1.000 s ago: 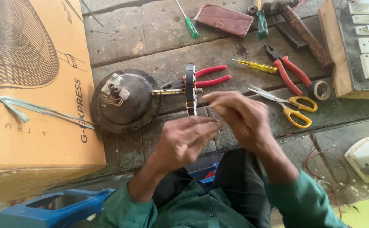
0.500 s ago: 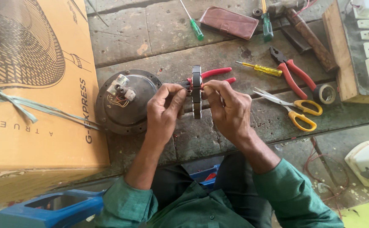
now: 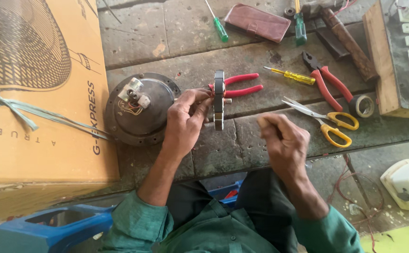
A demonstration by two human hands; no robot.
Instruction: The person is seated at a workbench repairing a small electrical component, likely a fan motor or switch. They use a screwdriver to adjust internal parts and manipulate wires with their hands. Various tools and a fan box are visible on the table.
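Note:
My left hand (image 3: 185, 122) grips the shaft between a round dark motor housing (image 3: 141, 108) and a flat metal rotor disc (image 3: 219, 100) standing on edge. The housing lies on the wooden bench with a small terminal block and wires on top. My right hand (image 3: 284, 142) hovers to the right of the disc, fingers curled together, not touching it; I cannot see anything in it. Red-handled pliers (image 3: 242, 85) lie just behind the disc.
A large cardboard box (image 3: 36, 93) fills the left. On the bench lie yellow-handled scissors (image 3: 328, 121), a yellow screwdriver (image 3: 292, 76), red pliers (image 3: 326, 79), a tape roll (image 3: 364, 106), green screwdrivers, a brown wallet (image 3: 257, 21) and a hammer. A switchboard (image 3: 408, 51) sits right.
My right hand has let go of the disc and pulled back toward me to the right. My left hand stays on the shaft.

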